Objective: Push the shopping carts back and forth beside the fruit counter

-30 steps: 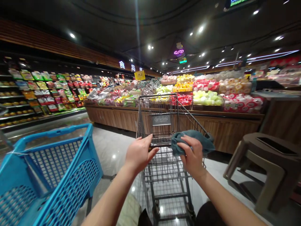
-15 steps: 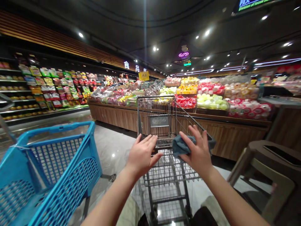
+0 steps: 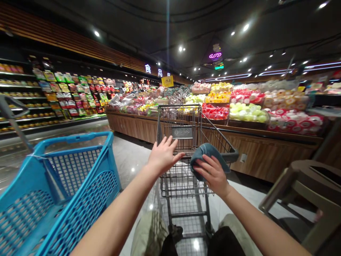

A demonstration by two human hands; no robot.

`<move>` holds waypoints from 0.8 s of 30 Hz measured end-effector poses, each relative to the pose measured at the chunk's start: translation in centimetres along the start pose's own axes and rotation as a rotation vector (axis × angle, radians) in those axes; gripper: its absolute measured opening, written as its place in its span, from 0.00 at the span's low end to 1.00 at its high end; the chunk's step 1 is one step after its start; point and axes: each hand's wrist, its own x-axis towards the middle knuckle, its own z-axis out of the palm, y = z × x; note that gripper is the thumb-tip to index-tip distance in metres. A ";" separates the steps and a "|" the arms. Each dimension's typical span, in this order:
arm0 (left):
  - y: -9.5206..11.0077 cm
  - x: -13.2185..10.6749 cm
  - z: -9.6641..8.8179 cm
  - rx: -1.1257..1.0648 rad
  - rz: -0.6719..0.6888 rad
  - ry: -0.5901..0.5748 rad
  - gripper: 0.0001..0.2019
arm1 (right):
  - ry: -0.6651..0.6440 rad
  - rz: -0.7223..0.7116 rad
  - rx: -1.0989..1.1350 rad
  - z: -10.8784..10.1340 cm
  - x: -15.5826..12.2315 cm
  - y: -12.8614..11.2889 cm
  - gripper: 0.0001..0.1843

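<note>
Dim store, bright ceiling spotlights (image 3: 182, 48), floor glare, warped edges.
</note>
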 end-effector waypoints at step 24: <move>-8.8 1.2 0.2 -0.022 -0.054 -0.184 0.37 | -0.305 -0.619 0.203 8.7 2.1 -3.2 0.15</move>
